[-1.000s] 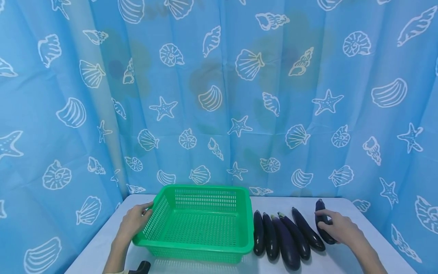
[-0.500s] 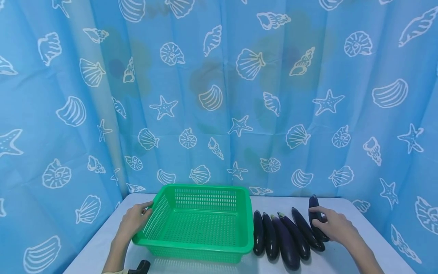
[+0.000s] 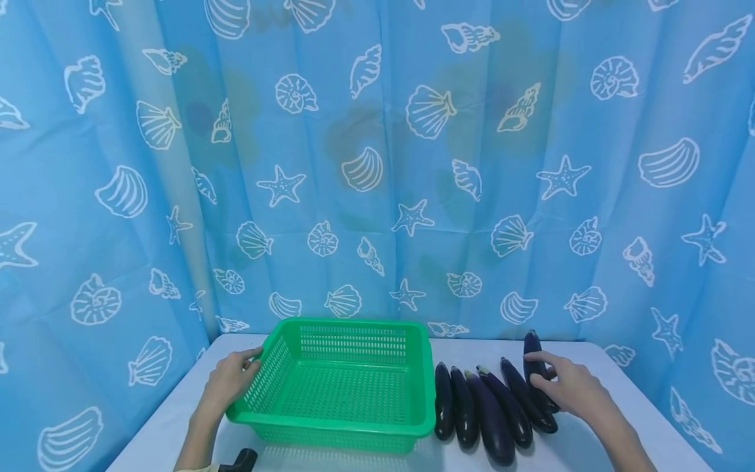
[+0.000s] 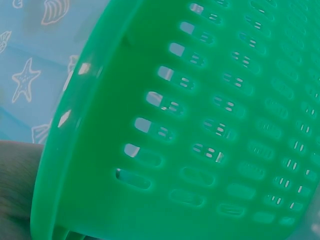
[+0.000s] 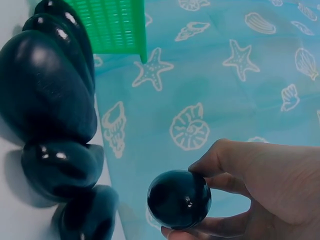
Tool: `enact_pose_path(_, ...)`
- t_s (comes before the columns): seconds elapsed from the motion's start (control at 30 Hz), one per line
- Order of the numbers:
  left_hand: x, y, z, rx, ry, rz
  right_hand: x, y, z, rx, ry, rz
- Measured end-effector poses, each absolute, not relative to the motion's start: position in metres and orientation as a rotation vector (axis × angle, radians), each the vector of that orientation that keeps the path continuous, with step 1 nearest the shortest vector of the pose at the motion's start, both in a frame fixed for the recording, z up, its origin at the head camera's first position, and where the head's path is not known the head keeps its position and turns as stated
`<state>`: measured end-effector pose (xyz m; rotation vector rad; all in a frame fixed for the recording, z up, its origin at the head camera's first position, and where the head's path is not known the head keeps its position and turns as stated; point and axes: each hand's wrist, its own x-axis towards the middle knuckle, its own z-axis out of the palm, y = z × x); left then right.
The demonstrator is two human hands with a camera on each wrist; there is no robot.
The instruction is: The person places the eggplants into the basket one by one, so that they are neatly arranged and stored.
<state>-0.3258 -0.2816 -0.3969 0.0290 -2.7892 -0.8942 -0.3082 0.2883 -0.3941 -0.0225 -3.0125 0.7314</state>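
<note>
At right, half-open fingers pinch an eggplant, stem end visible only in head view; left hand at basket, grip unclear.

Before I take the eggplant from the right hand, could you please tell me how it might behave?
The held eggplant may be slippery, since it looks glossy and smooth. Being rounded, it could roll a little if set on its side. It also looks plump and keeps its shape, so it is probably firm rather than floppy.
</note>
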Motion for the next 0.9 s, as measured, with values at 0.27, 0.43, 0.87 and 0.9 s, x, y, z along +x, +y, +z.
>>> enact_pose_path(0.27,-0.326,-0.281,-0.397,0.028,-2.78,-0.905,-0.304,0.282,-0.386,-0.02,-2.997,0.716)
enact_pose_path(0.43,-0.325,-0.281,-0.397,0.024,-2.777,-0.905,-0.299,0.277,-0.38,-0.001,-2.986,0.669)
enact_pose_path(0.87,-0.325,-0.282,-0.397,0.016,-2.779,-0.934,-0.297,0.267,-0.377,0.028,-2.986,0.602)
enact_pose_path(0.9,-0.325,-0.282,-0.397,0.016,-2.779,-0.938,-0.297,0.267,-0.377,0.026,-2.988,0.599)
